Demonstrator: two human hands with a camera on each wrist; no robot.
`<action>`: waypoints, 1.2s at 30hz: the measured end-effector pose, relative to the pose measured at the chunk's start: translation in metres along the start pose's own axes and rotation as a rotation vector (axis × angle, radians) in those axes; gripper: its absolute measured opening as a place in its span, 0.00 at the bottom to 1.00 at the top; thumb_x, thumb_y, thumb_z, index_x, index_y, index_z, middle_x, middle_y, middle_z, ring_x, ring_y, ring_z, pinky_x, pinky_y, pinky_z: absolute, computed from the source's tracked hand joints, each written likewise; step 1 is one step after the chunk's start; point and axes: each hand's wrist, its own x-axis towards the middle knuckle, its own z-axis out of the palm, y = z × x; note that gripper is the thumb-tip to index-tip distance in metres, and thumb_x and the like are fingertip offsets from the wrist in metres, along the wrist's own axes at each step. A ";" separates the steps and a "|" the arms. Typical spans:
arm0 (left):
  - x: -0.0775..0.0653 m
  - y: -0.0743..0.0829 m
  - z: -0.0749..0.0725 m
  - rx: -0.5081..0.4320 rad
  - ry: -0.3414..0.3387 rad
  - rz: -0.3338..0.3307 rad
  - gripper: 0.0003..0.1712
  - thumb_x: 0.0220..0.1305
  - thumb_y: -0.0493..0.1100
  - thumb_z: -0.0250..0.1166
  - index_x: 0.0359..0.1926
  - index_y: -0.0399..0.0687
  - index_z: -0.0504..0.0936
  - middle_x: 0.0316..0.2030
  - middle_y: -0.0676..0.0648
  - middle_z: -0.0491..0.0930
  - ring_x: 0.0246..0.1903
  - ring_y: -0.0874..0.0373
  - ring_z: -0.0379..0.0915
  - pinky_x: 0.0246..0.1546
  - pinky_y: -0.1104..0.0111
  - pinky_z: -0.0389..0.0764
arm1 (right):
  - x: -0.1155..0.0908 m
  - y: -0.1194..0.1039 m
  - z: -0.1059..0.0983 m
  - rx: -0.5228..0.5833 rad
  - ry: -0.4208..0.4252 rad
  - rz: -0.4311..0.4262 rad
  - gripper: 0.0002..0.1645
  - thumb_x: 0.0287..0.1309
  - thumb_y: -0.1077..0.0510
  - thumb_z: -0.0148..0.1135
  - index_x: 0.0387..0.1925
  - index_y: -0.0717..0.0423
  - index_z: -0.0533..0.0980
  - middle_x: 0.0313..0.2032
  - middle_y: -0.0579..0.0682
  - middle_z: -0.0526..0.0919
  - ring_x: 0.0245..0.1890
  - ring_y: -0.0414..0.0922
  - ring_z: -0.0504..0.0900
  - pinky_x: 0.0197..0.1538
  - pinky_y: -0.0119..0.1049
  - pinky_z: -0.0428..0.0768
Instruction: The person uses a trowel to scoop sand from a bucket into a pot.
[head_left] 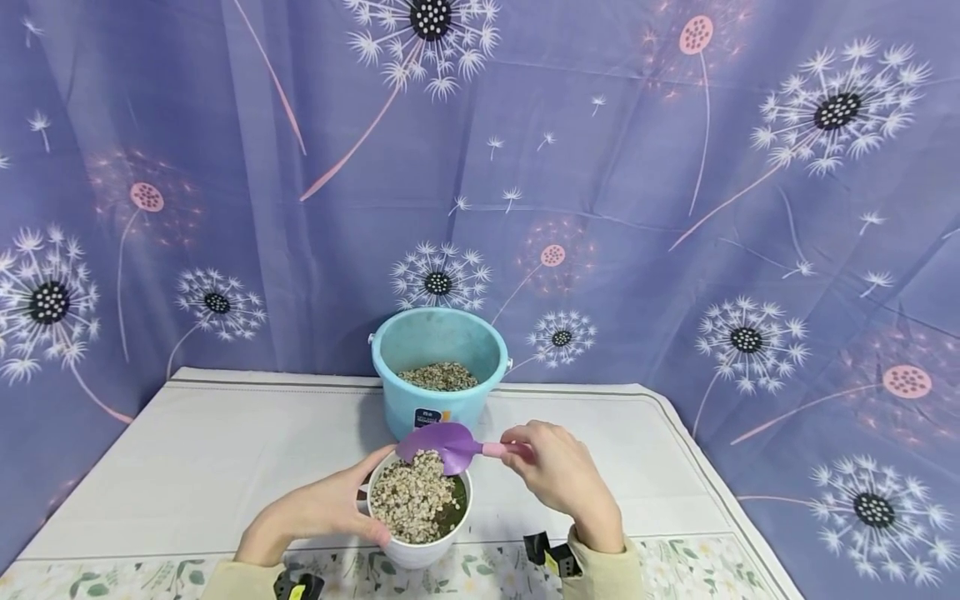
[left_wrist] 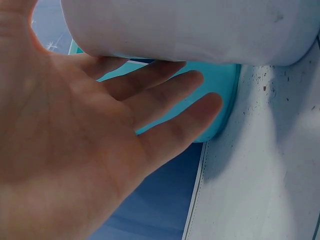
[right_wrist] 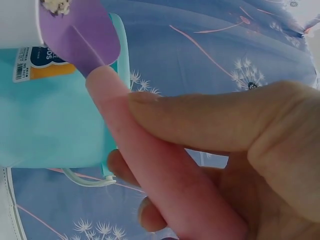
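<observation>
A white pot point(head_left: 420, 557) stands near the table's front, with pale granules point(head_left: 408, 500) heaped over dark soil that shows at its right side. My left hand point(head_left: 330, 504) holds the pot from the left, thumb on the near side and index finger toward the back. In the left wrist view the other fingers point(left_wrist: 175, 131) spread out beneath the pot's side point(left_wrist: 190, 30). My right hand point(head_left: 562, 471) grips the pink handle point(right_wrist: 150, 155) of a small trowel. Its purple blade point(head_left: 450, 446) tilts over the pot's far rim, with some granules at its edge.
Behind the pot stands a light blue bucket point(head_left: 468, 407) holding more granules point(head_left: 438, 377). The white table point(head_left: 247, 442) has a floral cloth point(head_left: 487, 575) along its front. A purple dandelion-print curtain point(head_left: 315, 250) hangs behind. Dark specks lie on the tabletop in the left wrist view.
</observation>
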 end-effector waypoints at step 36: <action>-0.001 -0.001 0.000 -0.059 -0.007 0.009 0.64 0.50 0.48 0.78 0.76 0.41 0.43 0.69 0.31 0.56 0.65 0.37 0.59 0.60 0.55 0.70 | 0.004 0.003 0.002 0.035 0.162 -0.049 0.11 0.55 0.58 0.72 0.41 0.48 0.82 0.25 0.33 0.69 0.28 0.35 0.68 0.31 0.32 0.70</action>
